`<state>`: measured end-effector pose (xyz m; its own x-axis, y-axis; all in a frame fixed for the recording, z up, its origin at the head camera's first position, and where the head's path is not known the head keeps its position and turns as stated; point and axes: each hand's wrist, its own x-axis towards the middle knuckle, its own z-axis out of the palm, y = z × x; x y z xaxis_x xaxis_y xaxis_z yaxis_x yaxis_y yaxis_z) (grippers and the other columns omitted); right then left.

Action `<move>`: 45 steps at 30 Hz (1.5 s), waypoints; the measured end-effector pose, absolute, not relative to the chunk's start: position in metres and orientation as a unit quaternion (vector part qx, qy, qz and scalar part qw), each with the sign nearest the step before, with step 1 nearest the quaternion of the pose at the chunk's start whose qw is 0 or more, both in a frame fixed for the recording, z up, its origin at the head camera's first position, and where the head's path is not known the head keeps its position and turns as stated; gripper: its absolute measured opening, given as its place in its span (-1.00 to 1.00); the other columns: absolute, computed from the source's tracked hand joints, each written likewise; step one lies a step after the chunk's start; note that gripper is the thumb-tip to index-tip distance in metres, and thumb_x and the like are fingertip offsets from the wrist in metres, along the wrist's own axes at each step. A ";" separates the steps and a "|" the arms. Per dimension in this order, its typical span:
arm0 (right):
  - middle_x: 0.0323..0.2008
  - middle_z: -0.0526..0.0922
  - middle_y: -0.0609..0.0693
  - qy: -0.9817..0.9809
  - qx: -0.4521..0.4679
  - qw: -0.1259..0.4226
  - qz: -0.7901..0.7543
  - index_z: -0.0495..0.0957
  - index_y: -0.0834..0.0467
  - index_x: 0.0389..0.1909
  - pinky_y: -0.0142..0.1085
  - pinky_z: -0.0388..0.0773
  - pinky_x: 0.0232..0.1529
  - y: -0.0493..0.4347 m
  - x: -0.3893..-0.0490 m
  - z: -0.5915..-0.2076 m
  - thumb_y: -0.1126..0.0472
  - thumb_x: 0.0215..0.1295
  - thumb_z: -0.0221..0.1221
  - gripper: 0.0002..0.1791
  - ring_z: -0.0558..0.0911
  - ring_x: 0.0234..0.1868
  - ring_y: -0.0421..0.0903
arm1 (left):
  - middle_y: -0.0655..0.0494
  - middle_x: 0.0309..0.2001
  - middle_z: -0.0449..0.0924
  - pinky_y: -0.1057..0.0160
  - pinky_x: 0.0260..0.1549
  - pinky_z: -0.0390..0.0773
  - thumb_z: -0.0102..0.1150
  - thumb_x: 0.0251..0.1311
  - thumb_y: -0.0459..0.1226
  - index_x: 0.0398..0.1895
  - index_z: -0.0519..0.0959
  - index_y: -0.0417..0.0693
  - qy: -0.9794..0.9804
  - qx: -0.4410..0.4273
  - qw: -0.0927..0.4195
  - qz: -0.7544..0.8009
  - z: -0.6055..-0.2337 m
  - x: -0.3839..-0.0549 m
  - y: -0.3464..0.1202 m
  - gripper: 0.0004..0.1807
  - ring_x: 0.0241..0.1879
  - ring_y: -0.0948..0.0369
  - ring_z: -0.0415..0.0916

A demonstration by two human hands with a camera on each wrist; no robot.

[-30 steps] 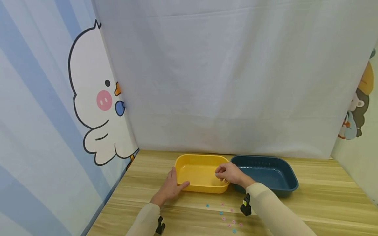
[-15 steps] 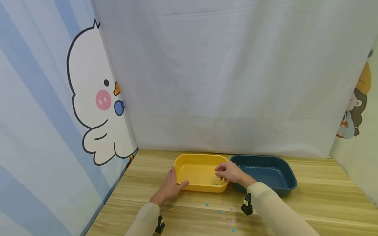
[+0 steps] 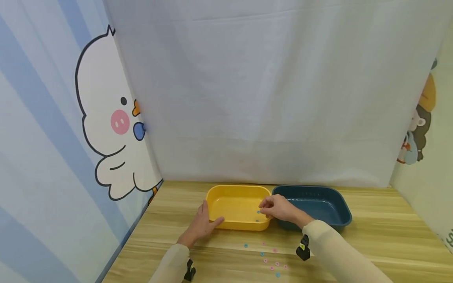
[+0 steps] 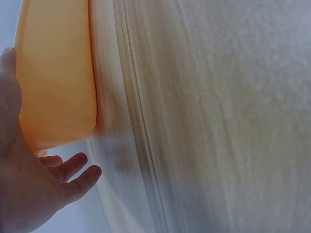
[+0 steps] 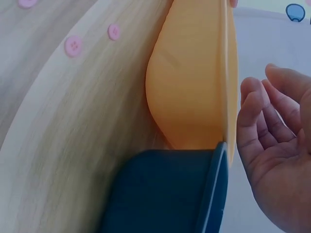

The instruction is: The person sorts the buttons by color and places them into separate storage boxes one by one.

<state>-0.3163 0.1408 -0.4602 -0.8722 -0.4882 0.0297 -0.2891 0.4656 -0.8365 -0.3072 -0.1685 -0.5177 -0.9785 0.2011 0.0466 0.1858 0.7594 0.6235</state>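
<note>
My left hand (image 3: 201, 225) holds the near left corner of the yellow basin (image 3: 238, 226), its thumb at the near rim and fingers along the left side. In the left wrist view, the outer fingers (image 4: 82, 185) stick out past the basin's wall. My right hand (image 3: 278, 206) hovers over the basin's right end, fingers loosely bent; the right wrist view shows nothing between the fingertips. Two blue buttons, one blue button (image 3: 258, 212) by the fingertips and a second blue button (image 3: 257, 221) nearer the front wall, appear inside the basin.
A dark blue basin (image 3: 337, 226) stands against the yellow one on the right, partly behind my right forearm. Several buttons lie on the wooden table (image 3: 385, 243) in front, among them a pink button (image 3: 274, 250) and a blue button (image 3: 245, 245). A grey-white curtain (image 3: 269, 118) hangs behind.
My right fingers have let go of a blue button, which now shows inside the yellow basin, and have drawn slightly right. The left hand stays at the corner.
</note>
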 end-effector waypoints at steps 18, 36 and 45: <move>-0.50 0.57 -0.22 0.854 -0.347 0.121 -0.369 0.65 0.13 -0.35 -0.40 0.48 -0.46 0.159 -0.269 -0.473 0.24 0.24 0.23 -0.95 0.48 -0.50 -0.31 | -0.43 0.39 -0.16 -0.14 0.26 0.07 0.07 0.22 0.17 0.43 -0.26 -0.44 0.939 0.105 0.016 0.328 -0.518 -0.307 -0.169 0.11 0.35 -0.24 -0.03; -0.60 0.38 -0.26 0.820 -0.503 0.073 -0.263 0.69 0.05 -0.39 -0.59 0.31 -0.48 0.172 -0.228 -0.499 0.26 0.02 0.37 -0.89 0.31 -0.52 -0.45 | -0.47 0.38 -0.17 -0.14 0.26 0.06 0.08 0.23 0.14 0.41 -0.26 -0.47 0.938 0.106 0.019 0.330 -0.512 -0.305 -0.169 0.10 0.34 -0.26 -0.03; -0.48 0.49 -0.34 0.823 -0.501 0.107 -0.246 0.72 0.09 -0.29 -0.58 0.37 -0.45 0.170 -0.223 -0.507 0.23 0.04 0.37 -0.83 0.38 -0.48 -0.48 | -0.47 0.38 -0.16 -0.14 0.26 0.07 0.08 0.24 0.12 0.41 -0.25 -0.48 0.940 0.109 0.020 0.323 -0.511 -0.305 -0.168 0.09 0.33 -0.27 -0.02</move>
<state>-0.2233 0.1703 -0.5068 -0.4757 -0.8768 0.0698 -0.7717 0.3780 -0.5114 -0.3050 -0.1676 -0.5112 -0.9753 0.2183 0.0332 0.1927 0.7680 0.6108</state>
